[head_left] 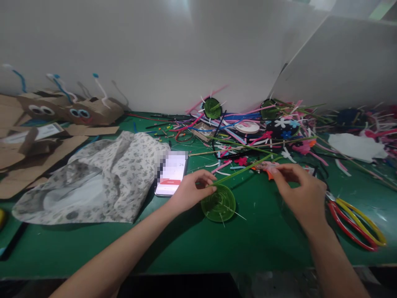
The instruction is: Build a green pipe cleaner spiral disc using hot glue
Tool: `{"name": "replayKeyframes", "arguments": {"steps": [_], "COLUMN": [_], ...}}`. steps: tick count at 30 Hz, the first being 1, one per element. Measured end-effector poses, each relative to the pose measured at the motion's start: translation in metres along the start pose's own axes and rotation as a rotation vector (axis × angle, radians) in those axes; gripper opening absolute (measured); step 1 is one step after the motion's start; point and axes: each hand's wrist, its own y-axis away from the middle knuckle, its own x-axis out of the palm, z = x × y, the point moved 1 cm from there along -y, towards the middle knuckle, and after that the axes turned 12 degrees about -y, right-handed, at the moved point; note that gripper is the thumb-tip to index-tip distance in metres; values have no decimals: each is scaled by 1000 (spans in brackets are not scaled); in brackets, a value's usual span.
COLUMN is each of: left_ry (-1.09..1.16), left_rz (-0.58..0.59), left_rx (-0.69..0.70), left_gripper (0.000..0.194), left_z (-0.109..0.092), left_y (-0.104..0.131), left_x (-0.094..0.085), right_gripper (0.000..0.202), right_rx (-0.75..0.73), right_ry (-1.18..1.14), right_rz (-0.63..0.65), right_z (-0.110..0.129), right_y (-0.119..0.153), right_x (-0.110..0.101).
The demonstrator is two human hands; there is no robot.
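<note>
A round green coiled disc [218, 203] with thin pale wires sticking out lies near the middle of the green table. My left hand [194, 190] pinches the disc's upper left edge. From there a green strip [245, 169] slants up to the right, above the disc. My right hand [299, 192] is to the right of the disc, its thumb and forefinger closed at a small pink and orange piece [267, 167]; whether it grips this piece is hard to tell. A lit phone [171, 176] rests just left of my left hand.
Red and yellow handled pliers [356, 223] lie at the right. A patterned cloth [102, 178] and cardboard boxes with googly eyes [89, 114] occupy the left. Colourful pipe cleaners [235, 132] are heaped behind the hands, before a grey wall [155, 49].
</note>
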Motion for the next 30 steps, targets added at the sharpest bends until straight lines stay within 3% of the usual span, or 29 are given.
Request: {"name": "replayKeyframes", "arguments": {"steps": [4, 7, 12, 18, 25, 30], "left_ry": [20, 31, 16, 18, 16, -11], "left_rz": [13, -8, -78, -202, -168, -165], "left_rx": [-12, -23, -22, -23, -35, -31], "left_gripper": [19, 19, 19, 19, 22, 23], "left_z": [2, 3, 3, 0, 3, 6], "left_y": [-2, -3, -3, -2, -3, -3], "left_x": [-1, -1, -1, -3, 3, 5], "right_gripper": [27, 44, 40, 33, 29, 26], "right_rx": [260, 293, 271, 242, 67, -39], "right_ry": [311, 353, 392, 318, 62, 44], "right_rz": [252, 403, 306, 207, 195, 234], "right_z": [-42, -64, -73, -77, -51, -38], "right_y": [-13, -16, -10, -6, 7, 13], "right_x": [-3, 7, 22, 20, 33, 40]}}
